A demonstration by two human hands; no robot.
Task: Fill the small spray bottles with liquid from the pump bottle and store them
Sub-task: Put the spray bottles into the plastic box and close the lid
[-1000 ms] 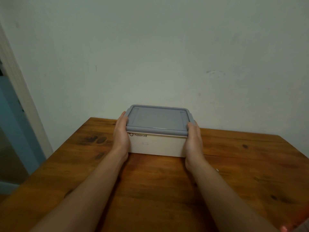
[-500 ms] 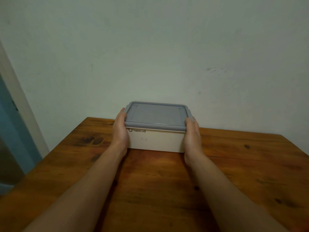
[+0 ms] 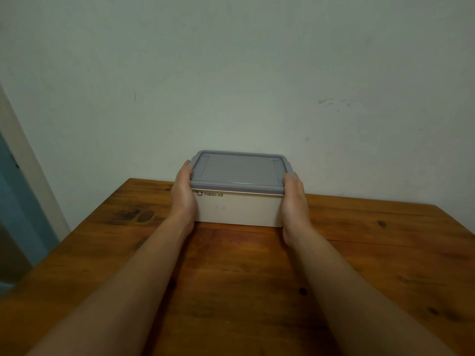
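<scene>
storing step, prob | box sat at desk far edge, left hand + right hand pressed flat on its ends | next: let go

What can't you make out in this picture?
Head view:
1. What the box holds: the closed grey lid covers it.
2. Fingertips of the left hand and right hand: the box's sides hide them.
3. The print on its front: too blurred to read surely.
</scene>
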